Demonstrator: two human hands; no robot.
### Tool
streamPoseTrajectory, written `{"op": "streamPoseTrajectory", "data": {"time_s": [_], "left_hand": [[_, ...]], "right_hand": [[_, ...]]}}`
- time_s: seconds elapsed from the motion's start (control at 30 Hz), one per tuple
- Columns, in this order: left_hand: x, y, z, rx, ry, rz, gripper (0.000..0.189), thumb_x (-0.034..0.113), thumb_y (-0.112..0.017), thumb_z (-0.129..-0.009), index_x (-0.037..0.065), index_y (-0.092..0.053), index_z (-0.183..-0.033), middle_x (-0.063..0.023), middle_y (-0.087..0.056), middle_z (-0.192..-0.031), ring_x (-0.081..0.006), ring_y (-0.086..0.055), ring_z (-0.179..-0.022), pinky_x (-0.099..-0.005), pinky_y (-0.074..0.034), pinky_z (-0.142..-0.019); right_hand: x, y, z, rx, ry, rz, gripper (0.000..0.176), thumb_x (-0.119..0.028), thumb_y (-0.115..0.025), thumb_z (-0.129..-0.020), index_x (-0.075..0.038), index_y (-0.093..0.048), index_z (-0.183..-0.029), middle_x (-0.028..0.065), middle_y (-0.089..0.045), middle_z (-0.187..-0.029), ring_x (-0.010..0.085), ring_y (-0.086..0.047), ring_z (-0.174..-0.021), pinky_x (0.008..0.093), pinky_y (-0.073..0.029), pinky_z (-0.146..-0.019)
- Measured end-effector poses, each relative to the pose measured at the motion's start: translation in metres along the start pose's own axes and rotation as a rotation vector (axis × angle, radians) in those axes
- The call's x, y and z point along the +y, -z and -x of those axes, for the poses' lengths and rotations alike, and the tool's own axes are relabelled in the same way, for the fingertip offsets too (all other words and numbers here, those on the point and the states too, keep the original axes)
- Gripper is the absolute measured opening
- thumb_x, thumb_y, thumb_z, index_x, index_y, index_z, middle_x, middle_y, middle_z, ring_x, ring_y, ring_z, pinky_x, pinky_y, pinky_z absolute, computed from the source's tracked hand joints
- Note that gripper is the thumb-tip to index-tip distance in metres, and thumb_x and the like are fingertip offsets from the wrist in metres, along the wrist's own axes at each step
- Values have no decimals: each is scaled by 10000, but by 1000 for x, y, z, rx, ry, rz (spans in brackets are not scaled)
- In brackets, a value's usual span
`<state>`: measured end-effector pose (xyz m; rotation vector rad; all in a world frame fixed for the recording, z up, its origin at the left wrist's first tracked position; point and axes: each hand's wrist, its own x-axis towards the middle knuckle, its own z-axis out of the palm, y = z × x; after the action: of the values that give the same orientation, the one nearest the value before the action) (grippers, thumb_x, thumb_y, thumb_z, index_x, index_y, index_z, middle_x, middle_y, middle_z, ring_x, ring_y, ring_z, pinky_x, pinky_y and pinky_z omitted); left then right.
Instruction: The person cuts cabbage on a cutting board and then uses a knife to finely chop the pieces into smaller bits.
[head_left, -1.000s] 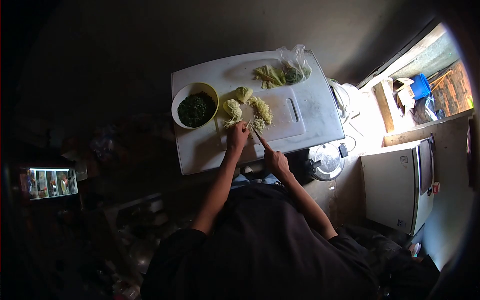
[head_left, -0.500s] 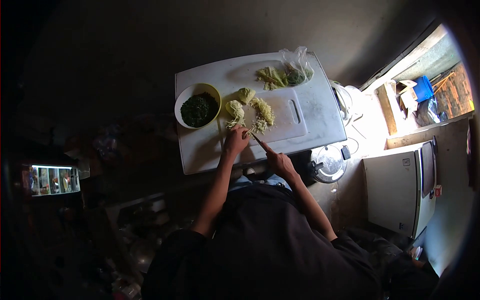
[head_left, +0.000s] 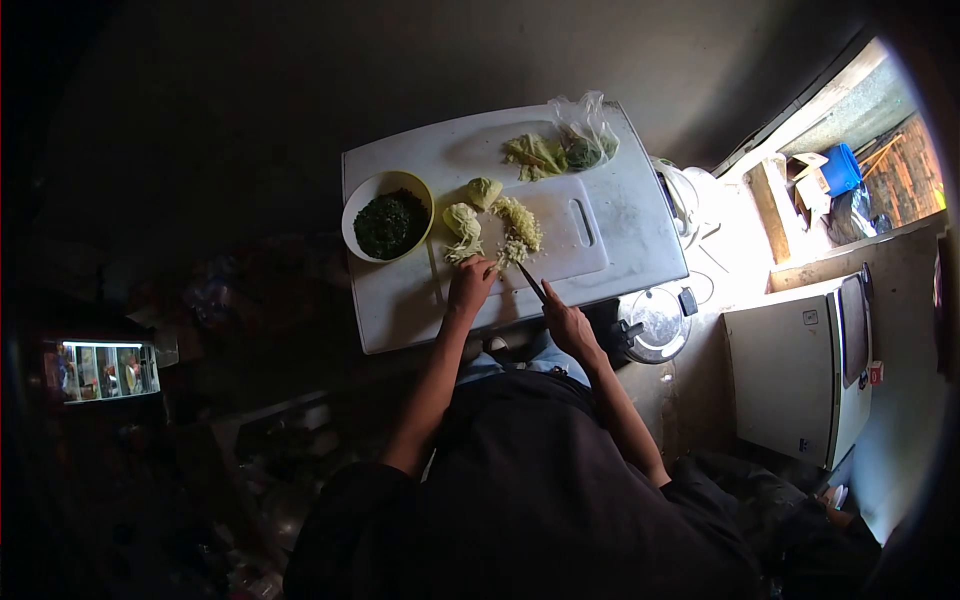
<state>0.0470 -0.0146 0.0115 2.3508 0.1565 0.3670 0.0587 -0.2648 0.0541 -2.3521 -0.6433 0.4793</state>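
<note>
My right hand (head_left: 568, 328) is wrapped round the handle of a knife (head_left: 531, 284), whose blade points up and left over the near edge of the white cutting board (head_left: 588, 262). Beside the blade, the bent fingers of my left hand (head_left: 473, 284) press together on pale cabbage strips, partly hidden under them. Finely chopped cabbage (head_left: 520, 226) lies in a curved heap on the board. Two larger cabbage pieces, one partly shredded (head_left: 461, 219) and one rounder (head_left: 484, 192), sit at the board's left side. A bowl (head_left: 428, 222) holds dark chopped greens (head_left: 390, 224).
Loose leaves (head_left: 535, 156) and a clear plastic bag (head_left: 590, 125) with greens lie at the far side of the white table (head_left: 640, 225). A lidded metal pot (head_left: 660, 325) stands right of the table. Farther right is a white fridge (head_left: 780, 360).
The knife has swung more upright, its tip moving right, away from my left fingers. My left hand stays near the board's edge. The whole view has shifted slightly.
</note>
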Motion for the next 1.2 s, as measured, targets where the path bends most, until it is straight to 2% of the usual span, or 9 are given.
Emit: {"op": "streamPoseTrajectory", "data": {"time_s": [0.07,0.17,0.23,0.3,0.37,0.47,0.73,1.0,1.2], "left_hand": [[4,-1,-2,13,16,26,267,102,-727,-793,4,-707,-1040,-144,-643,-866,-304,-643,-812,-390,-510,-746],[14,4,-3,10,30,9,265,99,-725,-784,-5,-703,-1027,-147,-632,-862,-312,-640,-810,-392,-510,-738],[15,1,-4,37,37,-10,206,89,-701,-780,-3,-705,-965,-154,-650,-908,-342,-641,-886,-412,-523,-799],[13,-2,-6,44,39,11,188,82,-693,-781,-4,-702,-949,-155,-647,-907,-342,-641,-880,-413,-523,-791],[9,-5,-7,51,42,30,170,74,-685,-782,-4,-699,-933,-156,-645,-905,-342,-641,-873,-414,-522,-783],[10,-6,-7,54,66,65,144,67,-680,-784,-6,-691,-908,-155,-637,-899,-346,-639,-853,-418,-521,-763],[11,-12,-3,158,-53,66,151,59,-685,-793,16,-695,-938,-135,-626,-883,-341,-636,-828,-412,-518,-726],[9,-20,-3,222,-70,88,95,51,-693,-810,21,-698,-900,-120,-614,-830,-325,-631,-791,-408,-511,-702],[0,-30,-1,280,-67,86,92,52,-721,-798,15,-710,-881,-113,-627,-834,-307,-646,-784,-381,-514,-696]], "right_hand": [[-3,-1,1,34,21,19,584,-184,-482,-975,-184,-295,-1528,271,-635,-756,463,-624,-696,558,-456,-621],[-9,-3,-4,38,-36,24,572,-176,-463,-978,-194,-303,-1527,261,-634,-739,455,-625,-680,548,-458,-608],[-15,-5,-5,53,-12,39,571,-167,-448,-974,-202,-307,-1527,255,-633,-734,452,-624,-674,546,-458,-602],[-21,-7,-8,70,11,52,572,-158,-434,-970,-211,-310,-1526,249,-633,-729,449,-623,-668,544,-458,-597],[-27,-10,-10,-14,11,146,657,-101,-413,-921,-263,-262,-1539,233,-669,-836,434,-658,-737,544,-504,-668],[-32,-18,-10,-18,2,203,708,-70,-427,-895,-290,-251,-1544,220,-669,-843,418,-667,-746,539,-514,-679],[-31,-24,-12,-50,-25,261,735,-57,-436,-894,-315,-226,-1550,216,-672,-835,401,-675,-735,527,-519,-674],[-34,-28,-15,-47,-25,269,738,-66,-434,-905,-313,-191,-1557,217,-671,-824,406,-673,-751,530,-520,-680],[-23,-40,-28,21,61,219,740,-80,-440,-907,-302,-175,-1561,220,-676,-840,418,-665,-734,534,-517,-664]]}}
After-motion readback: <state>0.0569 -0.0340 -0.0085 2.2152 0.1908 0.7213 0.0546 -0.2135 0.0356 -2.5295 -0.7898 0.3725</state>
